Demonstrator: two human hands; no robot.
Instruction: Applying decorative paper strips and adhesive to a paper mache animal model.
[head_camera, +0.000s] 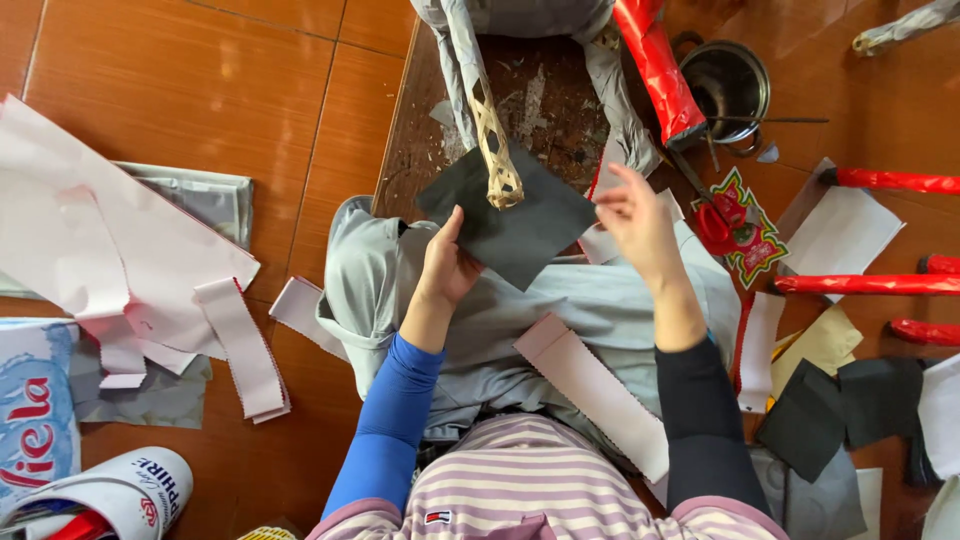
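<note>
Reddish-brown floor tiles (200, 90) spread under a seated person, seen from above, with paper scraps strewn on both sides. Nearest the camera, a striped shirt and two sleeves show, blue on the left arm and black on the right, and a grey cloth (500, 320) covers the lap. A pale pink paper strip (590, 390) lies across that cloth near the right forearm. Down to the left sit more pink paper pieces (130, 260) and a folded pink strip (245, 350), and to the right lie dark paper squares (840, 410) beside a tan sheet (825, 345). Above the lap, the left hand (448, 265) pinches the lower left edge of a black paper square (515, 225), thumb on top and fingers curled beneath it. The black square is held over the near edge of a worn wooden counter (540, 110), and the woven bamboo end of a grey paper-wrapped frame (495, 150) rests on top of it. The right hand (640, 225) hovers just right of the square, its fingers loosely spread and slightly curled, gripping nothing that shows. Beyond it lie scissors with red handles (715, 215) on a red and green printed cutout (750, 235). Further off, a red wrapped tube (660, 70) leans beside a metal pot (728, 85), and red wrapped sticks (880, 230) lie on the right.
</note>
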